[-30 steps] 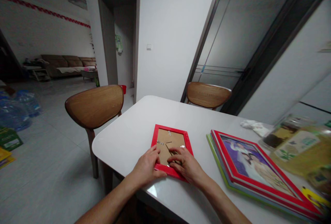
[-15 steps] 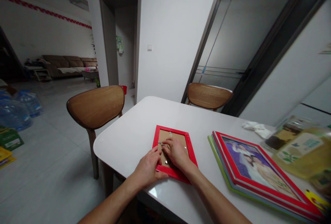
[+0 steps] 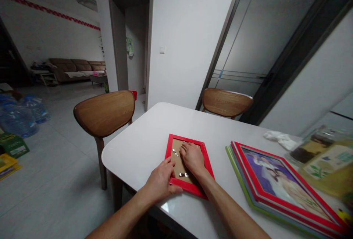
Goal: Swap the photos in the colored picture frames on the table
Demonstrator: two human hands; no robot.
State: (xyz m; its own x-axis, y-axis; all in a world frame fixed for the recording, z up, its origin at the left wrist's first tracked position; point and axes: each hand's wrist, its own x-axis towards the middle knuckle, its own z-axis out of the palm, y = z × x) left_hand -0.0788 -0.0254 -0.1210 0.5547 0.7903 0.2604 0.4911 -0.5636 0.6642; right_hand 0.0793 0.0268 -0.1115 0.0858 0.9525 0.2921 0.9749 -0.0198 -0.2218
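While a red picture frame point(image 3: 187, 187) lay face down on a white table point(image 3: 132, 147), its near left corner was covered by the left hand point(image 3: 160, 180), its grip unclear. Its cardboard backing point(image 3: 179, 161) was pressed by the flat, open right hand point(image 3: 193, 158); framed photos point(image 3: 275, 184) were stacked nearby to the right.

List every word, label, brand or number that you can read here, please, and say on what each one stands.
No word, brand or number can be read.
Printed label on the plastic package: too blurred to read.
Green box on the floor: print too small to read.
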